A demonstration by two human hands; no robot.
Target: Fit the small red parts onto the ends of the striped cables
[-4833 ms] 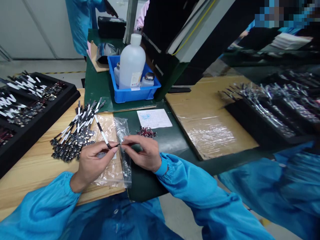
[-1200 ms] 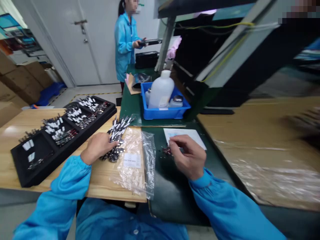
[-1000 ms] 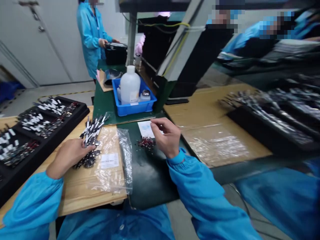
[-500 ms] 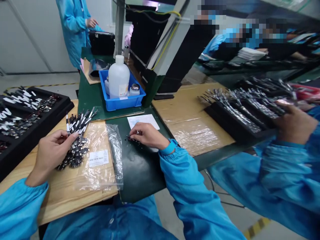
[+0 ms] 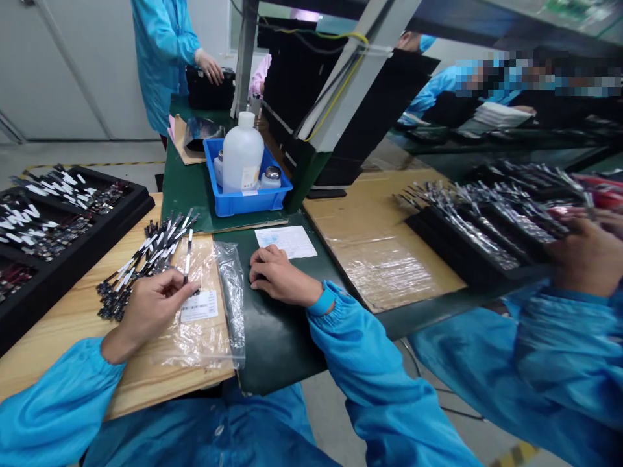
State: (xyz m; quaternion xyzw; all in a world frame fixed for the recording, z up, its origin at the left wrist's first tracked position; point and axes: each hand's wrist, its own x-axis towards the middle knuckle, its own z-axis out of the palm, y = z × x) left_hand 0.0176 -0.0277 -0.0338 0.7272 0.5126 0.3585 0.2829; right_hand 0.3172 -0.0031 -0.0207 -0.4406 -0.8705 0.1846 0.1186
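My left hand (image 5: 154, 308) pinches one thin black flex cable with a white band (image 5: 188, 256), which stands upright from between thumb and fingers. Just behind that hand, a pile of similar flex cables (image 5: 146, 259) with small circuit ends lies on the wooden board. Under the hand's fingertips is a clear plastic zip bag (image 5: 195, 344) with a white printed label (image 5: 198, 306). On the dark green mat rests my right hand (image 5: 280, 275), its fingers curled in. Whatever lies under or between those fingers is hidden.
A black tray of flex cables (image 5: 73, 227) stands at the left. Behind the mat are a paper sheet (image 5: 287, 241) and a blue bin (image 5: 250, 206) holding a white bottle (image 5: 243, 152). At the right, a co-worker's hand (image 5: 586, 253) touches another loaded black tray (image 5: 457, 250).
My left hand has moved right from the pile and now holds a single flex cable upright. Small dark bits seen at my right fingertips are now covered by that hand.
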